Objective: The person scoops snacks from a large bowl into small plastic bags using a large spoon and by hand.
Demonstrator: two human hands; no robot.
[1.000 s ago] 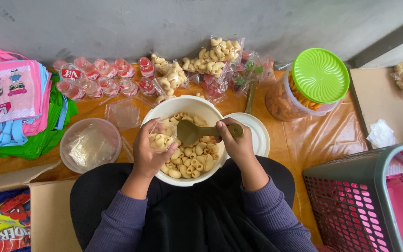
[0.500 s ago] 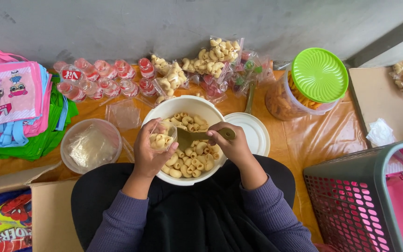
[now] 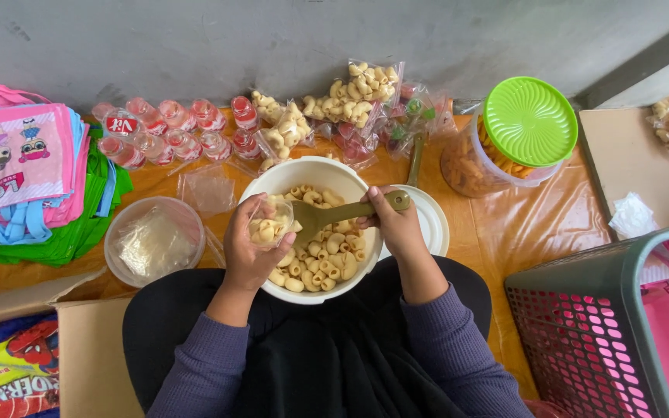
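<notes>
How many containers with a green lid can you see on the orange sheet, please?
1: the clear jar with the green lid stands at the far right of the sheet, beyond the white bowl; none other shows.

Lighting is even, diffuse daylight. Shadows are soft beneath each hand. Mild glare marks the orange surface [image 3: 505,224] right of the right hand [image 3: 398,228]. Focus is sharp; edges bow slightly.

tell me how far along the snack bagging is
Done: several filled bags lie by the wall. In hand: the left hand holds a part-filled bag, and the right hand holds a spoon at its mouth. Left: the bowl holds plenty of snacks.
</notes>
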